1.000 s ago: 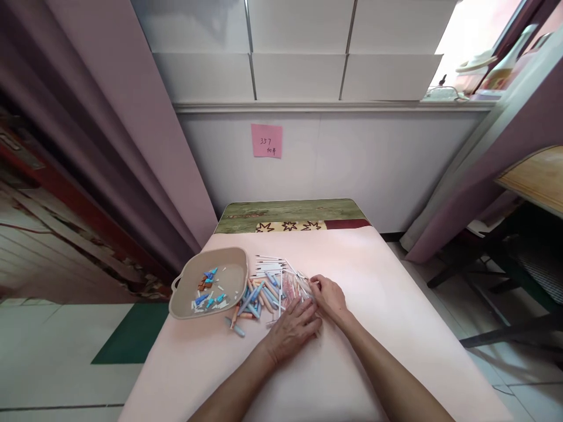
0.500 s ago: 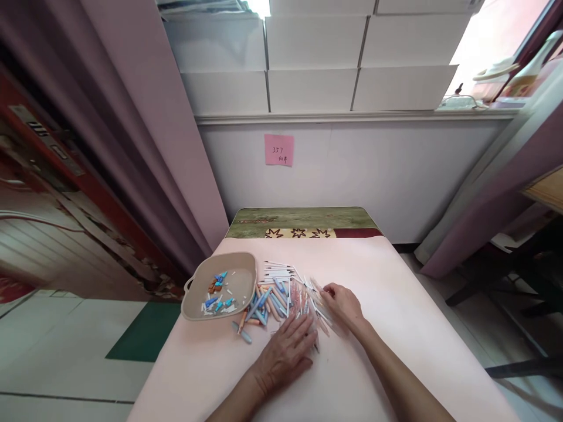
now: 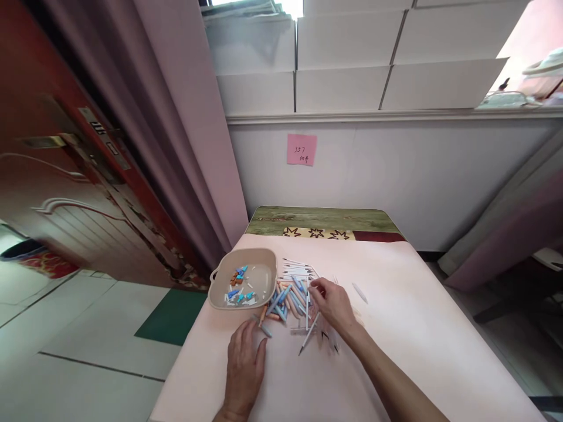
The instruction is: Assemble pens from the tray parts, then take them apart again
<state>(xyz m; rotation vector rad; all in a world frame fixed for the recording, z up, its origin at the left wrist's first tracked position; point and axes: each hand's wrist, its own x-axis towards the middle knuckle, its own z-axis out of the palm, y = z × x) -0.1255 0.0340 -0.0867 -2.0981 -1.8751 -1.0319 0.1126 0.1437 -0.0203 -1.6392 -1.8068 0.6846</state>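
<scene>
My right hand (image 3: 335, 306) reaches over the right side of the pile, its thumb and fingers drawn together. Whatever they pinch is too small to make out; a white pen refill (image 3: 307, 310) lies by the fingertips. Left of it is a heap of blue and peach pen barrels (image 3: 285, 302). Behind the heap lie several white refills with dark tips (image 3: 297, 271) in a rough row. My left hand (image 3: 244, 363) rests open on the table, below the beige basin and just short of a loose blue barrel (image 3: 266, 330). Clear pieces near my right wrist are partly hidden and blurred.
A beige basin (image 3: 215, 296) with blue, brown and white small parts stands at the table's left. One whitish pen-shaped piece (image 3: 359, 292) lies apart on the right of the pink-white tabletop (image 3: 422, 328). A pink note (image 3: 301, 150) is on the wall behind.
My left hand has left the pile and moved left, below the basin. My right hand has shifted left over the pile. Refills and clear pieces there are more spread out. The view has swung left.
</scene>
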